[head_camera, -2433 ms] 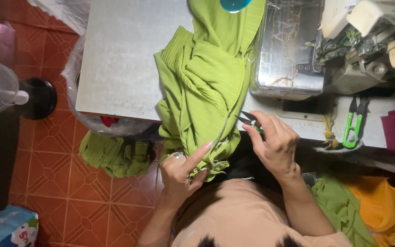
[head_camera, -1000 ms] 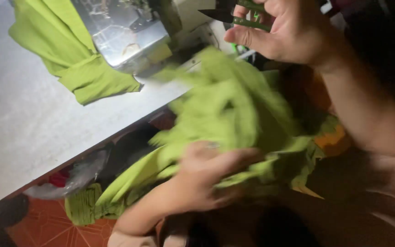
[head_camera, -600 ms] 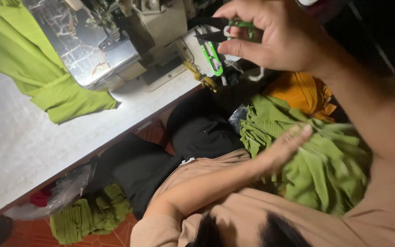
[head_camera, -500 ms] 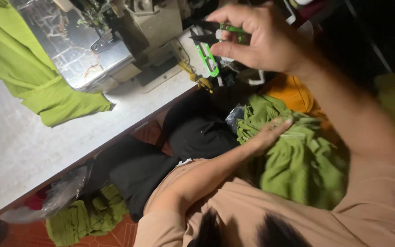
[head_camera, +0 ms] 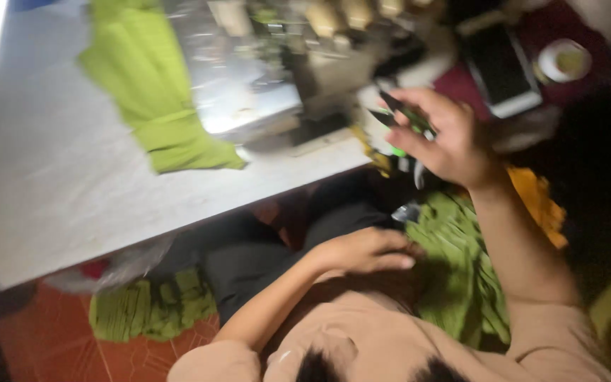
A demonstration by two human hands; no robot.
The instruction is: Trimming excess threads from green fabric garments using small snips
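Pale grey worktop over orange floor tiles, green cloth draped beside sewing machine. Right hand curled around green-handled snips; left hand loosely open, empty, resting on lap beside green fabric pile.

Cloth on table, left of sewing machine.

The green garment on the desk is matt ribbed cloth, as is the green pile in the lap. The desk looks smooth, pale and dull. The sewing machine's plate is shiny metal. The floor is reddish tile.
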